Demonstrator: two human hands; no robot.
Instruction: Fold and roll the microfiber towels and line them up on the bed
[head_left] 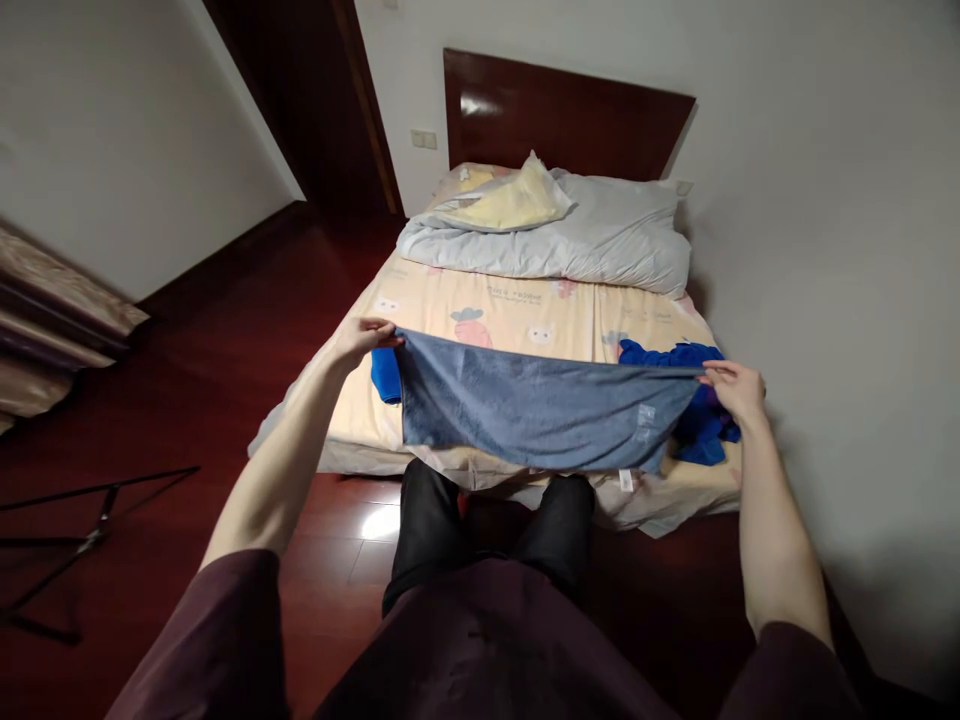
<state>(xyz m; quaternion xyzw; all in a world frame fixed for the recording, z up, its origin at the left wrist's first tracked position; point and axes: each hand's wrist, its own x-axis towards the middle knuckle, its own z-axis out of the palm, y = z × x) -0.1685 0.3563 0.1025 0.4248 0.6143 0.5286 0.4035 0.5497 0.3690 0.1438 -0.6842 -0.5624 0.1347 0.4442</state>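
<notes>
A grey-blue towel [525, 405] is stretched wide between my two hands, above the near end of the bed. My left hand [365, 340] pinches its upper left corner, and my right hand [736, 388] grips the upper right corner. The top edge runs nearly straight, while the lower part hangs down with a small white tag at the bottom right. Behind the towel's left end, a bright blue cloth bundle [386, 376] shows in part. A crumpled blue cloth pile [701, 440] lies on the bed by my right hand, partly hidden by the towel.
The bed has a peach patterned sheet [427, 295], with a grey quilt [622, 225] and a yellow pillow [517, 200] near the dark headboard [562, 115]. A black metal stand [94, 535] is on the floor at left, below a curtain [60, 320]. A wall borders the right side.
</notes>
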